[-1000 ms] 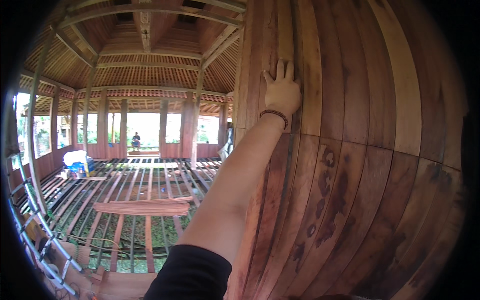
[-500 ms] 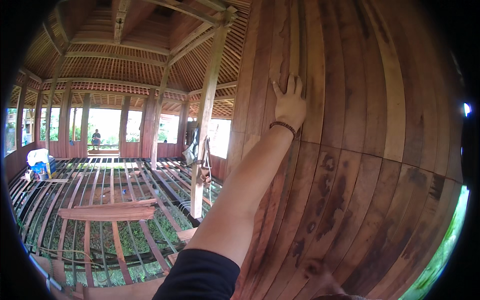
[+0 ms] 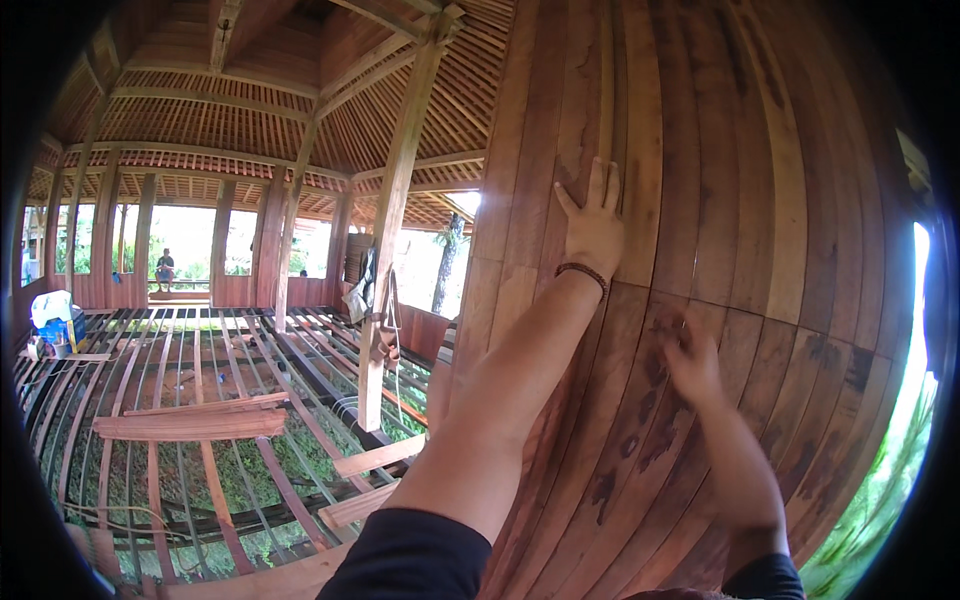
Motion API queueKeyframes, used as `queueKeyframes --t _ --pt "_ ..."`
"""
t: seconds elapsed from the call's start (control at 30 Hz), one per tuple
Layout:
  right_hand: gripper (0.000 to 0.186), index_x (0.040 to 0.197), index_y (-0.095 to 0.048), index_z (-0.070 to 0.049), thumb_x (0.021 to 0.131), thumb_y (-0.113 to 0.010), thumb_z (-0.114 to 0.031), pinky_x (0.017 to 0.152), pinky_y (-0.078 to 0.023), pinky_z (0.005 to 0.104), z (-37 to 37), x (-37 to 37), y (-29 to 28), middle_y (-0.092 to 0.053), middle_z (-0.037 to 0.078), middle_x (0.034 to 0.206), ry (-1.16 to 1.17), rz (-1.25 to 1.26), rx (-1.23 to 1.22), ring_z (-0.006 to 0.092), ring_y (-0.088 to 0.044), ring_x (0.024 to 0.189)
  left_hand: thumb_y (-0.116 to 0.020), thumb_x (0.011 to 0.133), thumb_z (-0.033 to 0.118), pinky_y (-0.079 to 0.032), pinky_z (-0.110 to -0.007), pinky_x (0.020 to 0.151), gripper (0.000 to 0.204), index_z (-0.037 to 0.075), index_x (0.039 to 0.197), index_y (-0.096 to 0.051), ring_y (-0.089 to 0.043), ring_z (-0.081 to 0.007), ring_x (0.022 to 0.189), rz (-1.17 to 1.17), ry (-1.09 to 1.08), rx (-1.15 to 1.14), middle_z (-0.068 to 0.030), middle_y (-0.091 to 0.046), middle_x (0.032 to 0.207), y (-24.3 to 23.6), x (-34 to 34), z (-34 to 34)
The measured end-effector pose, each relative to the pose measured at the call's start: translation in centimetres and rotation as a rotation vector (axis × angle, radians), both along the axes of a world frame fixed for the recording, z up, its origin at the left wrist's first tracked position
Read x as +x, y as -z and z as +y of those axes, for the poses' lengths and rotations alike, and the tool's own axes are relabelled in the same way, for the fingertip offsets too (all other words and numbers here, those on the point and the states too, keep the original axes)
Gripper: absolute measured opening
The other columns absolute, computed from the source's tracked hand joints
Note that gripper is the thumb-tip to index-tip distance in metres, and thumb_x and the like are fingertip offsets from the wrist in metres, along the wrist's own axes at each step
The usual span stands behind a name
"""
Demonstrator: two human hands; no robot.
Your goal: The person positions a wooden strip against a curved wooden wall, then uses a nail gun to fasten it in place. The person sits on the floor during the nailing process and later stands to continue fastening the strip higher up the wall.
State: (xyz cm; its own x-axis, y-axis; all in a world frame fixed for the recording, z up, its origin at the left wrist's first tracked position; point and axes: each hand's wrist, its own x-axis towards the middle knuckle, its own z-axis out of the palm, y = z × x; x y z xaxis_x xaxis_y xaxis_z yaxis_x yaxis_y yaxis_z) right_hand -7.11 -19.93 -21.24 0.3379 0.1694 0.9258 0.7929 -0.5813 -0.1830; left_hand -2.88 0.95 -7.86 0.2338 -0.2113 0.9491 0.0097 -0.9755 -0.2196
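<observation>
My left hand [image 3: 595,220], with a braided bracelet at the wrist, lies on the upright wooden plank wall [image 3: 760,200], fingers spread over a narrow lighter strip between boards. Lower and to its right, my right hand [image 3: 690,355] is raised at the wall near a horizontal seam. Its fingers are curled and slightly blurred; what they hold, if anything, I cannot make out. Dark blotchy stains mark the boards below the seam.
At left, open floor joists [image 3: 200,360] span soil and plants, with loose planks [image 3: 190,425] across them. A post [image 3: 395,230] bears hanging straps and cloth. A blue container [image 3: 65,335] with white covering stands far left; a distant person [image 3: 165,270] is near the opening.
The view has turned rightward, shifting the room leftward. My right hand has risen from the lower edge to the seam. My left hand stays spread on the wall.
</observation>
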Motion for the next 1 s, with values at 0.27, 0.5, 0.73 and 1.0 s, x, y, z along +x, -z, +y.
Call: queueKeyframes --t 0.27,0.5,0.73,1.0 --pt "0.06 0.156 -0.038 -0.001 0.099 -0.043 -0.02 0.12 -0.03 0.0368 6.9 9.1 -14.3 -0.046 0.025 0.155 -0.228 0.011 0.087 0.0324 -0.04 0.147 -0.066 0.089 0.021 -0.021 -0.078 0.115 0.025 0.006 0.104 -0.079 -0.004 -0.038 0.157 -0.123 0.218 -0.11 -0.0099 -0.015 0.17 1.2 1.3 0.3" --pt "0.058 0.154 -0.041 -0.002 0.099 -0.041 -0.019 0.119 -0.03 0.0372 6.5 11.5 -16.2 -0.044 0.024 0.156 -0.187 -0.047 -0.026 0.0338 -0.041 0.144 -0.066 0.088 0.02 -0.022 -0.076 0.115 0.035 0.004 0.119 -0.071 -0.009 -0.0374 0.157 -0.175 0.29 -0.13 -0.0108 -0.019 0.168 1.1 1.6 0.2" --pt "0.068 0.162 -0.024 -0.009 0.097 -0.041 -0.005 0.063 -0.054 0.0316 7.9 7.7 -14.7 -0.041 0.018 0.16 -0.383 0.256 0.088 0.0196 -0.065 0.07 -0.073 0.085 0.022 -0.025 -0.051 0.124 0.079 0.0 0.151 -0.035 -0.019 -0.0409 0.154 -0.226 0.91 -0.408 -0.0212 -0.021 0.165 5.7 2.0 4.5" --pt "0.072 0.163 -0.02 -0.009 0.094 -0.039 0.003 0.061 -0.055 0.0313 8.9 6.1 -14.1 -0.041 0.017 0.161 -0.298 0.244 0.083 0.0183 -0.065 0.067 -0.076 0.084 0.027 -0.022 -0.049 0.125 0.094 -0.002 0.157 -0.026 -0.019 -0.0416 0.154 -0.121 0.874 -0.338 -0.0267 -0.023 0.164 11.7 2.1 6.5"
